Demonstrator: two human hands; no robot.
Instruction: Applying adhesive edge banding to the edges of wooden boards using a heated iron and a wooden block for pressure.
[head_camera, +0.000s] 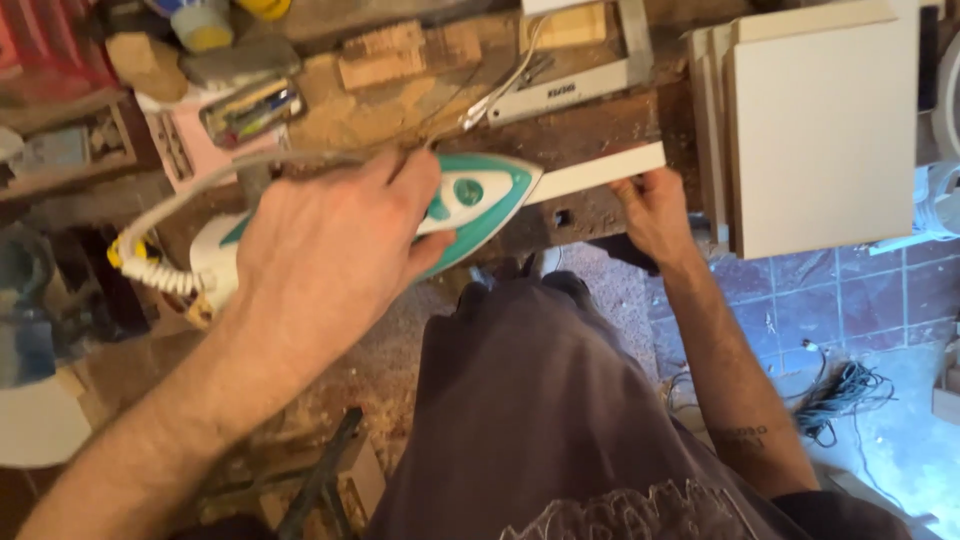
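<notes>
My left hand (325, 255) is wrapped around the handle of a white and teal clothes iron (478, 195). The iron's tip points right and rests on the edge of a narrow white board (600, 170) that lies along the front of the workbench. My right hand (652, 210) grips the right end of that white board from below, fingers curled over its edge. The iron's coiled white cord guard (160, 272) trails off to the left.
A stack of white panels (820, 130) leans at the right. On the dusty wooden workbench (600, 125) lie a metal square (590, 85), wood blocks (395, 55) and a tray of pencils (250, 108). A tangled cable (845, 390) lies on the tiled floor.
</notes>
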